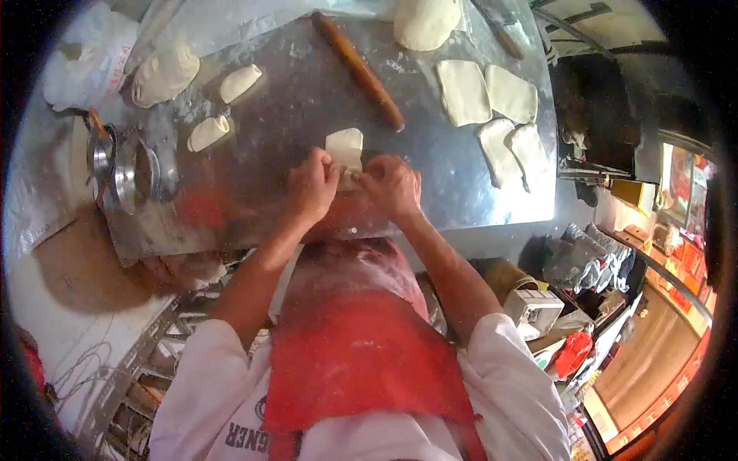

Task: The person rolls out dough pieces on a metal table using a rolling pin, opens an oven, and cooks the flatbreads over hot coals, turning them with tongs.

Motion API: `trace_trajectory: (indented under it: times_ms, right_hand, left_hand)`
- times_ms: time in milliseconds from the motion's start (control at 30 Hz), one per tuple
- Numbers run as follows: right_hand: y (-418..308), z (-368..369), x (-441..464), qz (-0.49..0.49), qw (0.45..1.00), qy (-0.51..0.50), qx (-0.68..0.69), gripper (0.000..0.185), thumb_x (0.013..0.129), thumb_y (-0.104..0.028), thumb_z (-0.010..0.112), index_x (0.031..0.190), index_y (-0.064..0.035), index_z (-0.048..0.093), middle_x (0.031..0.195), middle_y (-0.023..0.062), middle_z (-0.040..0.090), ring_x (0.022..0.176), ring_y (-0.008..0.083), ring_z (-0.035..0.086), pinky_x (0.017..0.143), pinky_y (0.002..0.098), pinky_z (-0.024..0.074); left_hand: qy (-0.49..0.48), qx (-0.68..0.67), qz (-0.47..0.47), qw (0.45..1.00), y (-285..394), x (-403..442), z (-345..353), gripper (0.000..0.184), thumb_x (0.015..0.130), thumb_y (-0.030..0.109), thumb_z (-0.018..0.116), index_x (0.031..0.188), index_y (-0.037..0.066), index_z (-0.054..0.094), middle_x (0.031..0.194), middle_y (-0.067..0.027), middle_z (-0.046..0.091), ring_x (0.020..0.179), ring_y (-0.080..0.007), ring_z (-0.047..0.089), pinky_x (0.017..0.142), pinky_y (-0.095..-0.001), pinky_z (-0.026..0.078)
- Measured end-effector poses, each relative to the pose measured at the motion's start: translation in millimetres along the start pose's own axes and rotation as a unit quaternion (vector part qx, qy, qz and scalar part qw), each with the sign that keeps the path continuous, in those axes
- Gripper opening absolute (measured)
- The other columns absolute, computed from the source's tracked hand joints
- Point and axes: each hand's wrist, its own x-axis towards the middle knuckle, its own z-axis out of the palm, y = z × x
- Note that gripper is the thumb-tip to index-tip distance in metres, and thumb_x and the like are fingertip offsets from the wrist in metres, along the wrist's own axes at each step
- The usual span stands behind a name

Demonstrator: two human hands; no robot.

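Dough strip: (345,146) centre of frame, lying on the metal table (269,154); far end flat, near edge curled between the fingertips.
Left hand: (311,184) closed in a pinch on the strip's near left corner; knuckles up, fingers bent inward.
Right hand: (392,184) likewise pinching the near right corner; back of hand up, some fingertips hidden.
Reason for grip: one hand per corner probably keeps the curled edge even across its width; the table presumably supports the rest.
Forearms: enter from lower left and lower right, converging before the red apron (361,353); wrists low, near the table edge.
Rolling pin: (358,71) aslant, upper centre, beyond the strip; likely parked there to leave the hands room yet be reachable.
Flat pieces: (463,94) four, upper right, some overlapping; perhaps grouped as a ready supply.
Rolled pieces: (209,133) two, upper left, apart from each other; their separation from the flat ones suggests sorting by shape.
Metal bowls: (134,175) left edge of table, clear of the hands.
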Motion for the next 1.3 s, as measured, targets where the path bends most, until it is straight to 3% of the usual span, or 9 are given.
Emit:
trace_trajectory:
  times_ms: [100, 267, 467, 533, 900, 1033, 1133, 1200, 1300]
  right_hand:
    - [-1.5, -7.4, 5.3, 0.016, 0.999, -0.026, 0.023, 0.037, 0.079, -0.045, 0.082, 0.096, -0.0122, 0.077, 0.098, 0.0093, 0.075, 0.094, 0.0317, 0.071, 0.085, 0.0451, 0.0521]
    - [-6.6, -2.0, 15.7, 0.041, 0.998, -0.040, -0.020, 0.042, 0.075, -0.048, 0.084, 0.099, -0.0138, 0.078, 0.094, 0.0087, 0.077, 0.090, 0.0303, 0.073, 0.081, 0.0425, 0.0547]
    - [-18.6, -6.2, 17.5, 0.080, 0.994, -0.045, -0.052, 0.042, 0.074, -0.050, 0.082, 0.097, -0.0146, 0.078, 0.094, 0.0103, 0.077, 0.092, 0.0318, 0.073, 0.083, 0.0441, 0.0542]
    - [-20.0, -6.9, 15.1, 0.072, 0.996, -0.036, -0.046, 0.041, 0.074, -0.048, 0.082, 0.097, -0.0143, 0.078, 0.094, 0.0107, 0.077, 0.093, 0.0320, 0.073, 0.083, 0.0448, 0.0543]
    - [0.8, -5.9, 25.4, -0.028, 0.998, 0.025, -0.041, 0.031, 0.084, -0.035, 0.076, 0.106, -0.0131, 0.073, 0.102, 0.0153, 0.073, 0.097, 0.0388, 0.070, 0.083, 0.0505, 0.0542]
    - [-19.3, -42.6, 70.7, -0.168, 0.968, 0.157, -0.098, 0.036, 0.089, -0.023, 0.071, 0.122, -0.0114, 0.064, 0.114, 0.0173, 0.066, 0.106, 0.0424, 0.064, 0.087, 0.0524, 0.0524]
    - [-4.9, -35.1, 111.1, -0.193, 0.970, 0.108, -0.103, 0.039, 0.090, -0.018, 0.069, 0.127, -0.0107, 0.061, 0.117, 0.0170, 0.065, 0.108, 0.0421, 0.060, 0.090, 0.0514, 0.0513]
    - [19.8, -22.2, 113.2, -0.196, 0.967, 0.108, -0.125, 0.042, 0.090, -0.018, 0.069, 0.130, -0.0112, 0.060, 0.117, 0.0169, 0.065, 0.107, 0.0414, 0.061, 0.090, 0.0508, 0.0513]
    - [43.4, -42.4, 75.0, -0.181, 0.962, 0.121, -0.165, 0.047, 0.091, -0.017, 0.066, 0.137, -0.0122, 0.056, 0.119, 0.0169, 0.064, 0.110, 0.0410, 0.060, 0.093, 0.0509, 0.0496]
  left_hand:
    - [-0.003, -0.160, 0.016, 0.987, -23.5, 18.5, -1.7, 0.028, 0.094, 0.009, 0.070, 0.118, 0.004, 0.056, 0.109, -0.0178, 0.067, 0.103, -0.0340, 0.068, 0.089, -0.0450, 0.054]
    - [0.018, -0.019, 0.101, 0.995, -11.6, 69.1, 7.0, 0.044, 0.091, 0.010, 0.072, 0.130, 0.003, 0.054, 0.118, -0.0177, 0.066, 0.103, -0.0275, 0.066, 0.090, -0.0405, 0.053]
    - [-0.241, -0.030, 0.002, 0.970, 22.0, 93.3, -21.0, 0.014, 0.092, 0.004, 0.065, 0.105, 0.001, 0.065, 0.105, -0.0142, 0.066, 0.095, -0.0330, 0.066, 0.085, -0.0447, 0.053]
    - [-0.068, 0.001, 0.207, 0.976, 27.9, 67.0, -31.1, 0.005, 0.089, 0.003, 0.067, 0.094, 0.001, 0.066, 0.099, -0.0132, 0.065, 0.093, -0.0361, 0.065, 0.084, -0.0445, 0.053]
    - [0.059, 0.098, 0.374, 0.920, 7.2, 0.5, -24.4, 0.017, 0.082, 0.011, 0.074, 0.099, 0.008, 0.075, 0.106, -0.0073, 0.069, 0.105, -0.0326, 0.065, 0.099, -0.0477, 0.051]
    - [0.058, 0.131, 0.354, 0.924, 11.8, -8.2, -21.3, 0.020, 0.084, 0.010, 0.072, 0.104, 0.008, 0.075, 0.106, -0.0071, 0.069, 0.107, -0.0317, 0.064, 0.105, -0.0488, 0.047]
    - [0.028, 0.147, 0.333, 0.931, 17.1, -6.9, -29.2, 0.022, 0.086, 0.012, 0.071, 0.108, 0.008, 0.074, 0.107, -0.0089, 0.070, 0.107, -0.0317, 0.065, 0.109, -0.0480, 0.044]
    - [-0.084, 0.060, 0.213, 0.972, 3.4, 4.3, -23.6, 0.030, 0.095, 0.027, 0.067, 0.118, 0.009, 0.072, 0.125, -0.0111, 0.067, 0.119, -0.0391, 0.060, 0.115, -0.0521, 0.038]
    - [-0.046, 0.027, 0.157, 0.986, 44.3, 38.3, -18.0, 0.042, 0.091, 0.032, 0.072, 0.126, 0.011, 0.067, 0.136, -0.0099, 0.061, 0.126, -0.0330, 0.057, 0.117, -0.0577, 0.033]
